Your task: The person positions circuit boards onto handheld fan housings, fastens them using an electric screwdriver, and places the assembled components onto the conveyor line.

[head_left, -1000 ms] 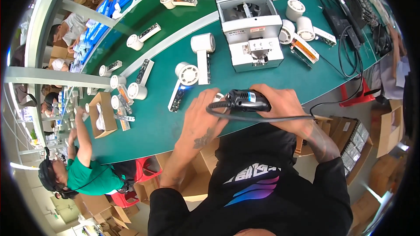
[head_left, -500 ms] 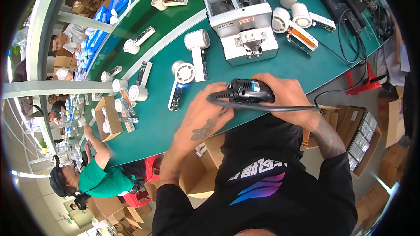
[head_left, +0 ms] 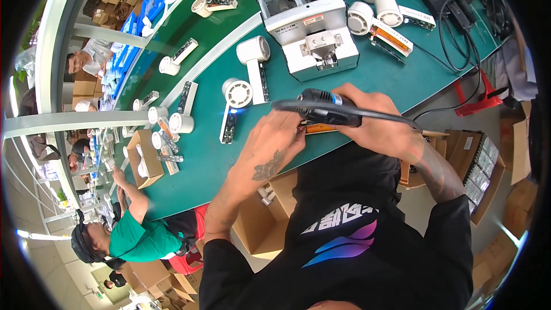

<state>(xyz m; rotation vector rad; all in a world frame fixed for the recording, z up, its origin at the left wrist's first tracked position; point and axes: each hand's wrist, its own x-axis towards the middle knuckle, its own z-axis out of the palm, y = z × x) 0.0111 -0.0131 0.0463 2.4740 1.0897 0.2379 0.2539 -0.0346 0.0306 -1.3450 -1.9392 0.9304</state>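
Observation:
My right hand (head_left: 376, 119) is closed around a black corded hand tool (head_left: 330, 109) near the bench's front edge. The tool's thick cable (head_left: 367, 110) passes over the back of that hand. My left hand (head_left: 279, 132) is closed beside the tool's other end, its fingertips largely hidden. Below the tool, between the hands, shows an orange strip (head_left: 320, 128); most of it is covered. Left of my hands, a white fan part (head_left: 237, 93) with a round grille and an exposed circuit board lies lit in blue. Another white fan part (head_left: 252, 50) lies behind it.
A grey-and-white bench machine (head_left: 310, 23) stands ahead of my hands. More white fan parts (head_left: 388, 10) lie at its right, near black adapters and cables (head_left: 450, 11). A co-worker in green (head_left: 143, 234) sits left by a cardboard box (head_left: 150, 166). A red stool (head_left: 482, 95) stands right.
The tool has tilted and its cable has swung up across my right hand. The orange strip has come into sight below it. The whole view has shifted slightly.

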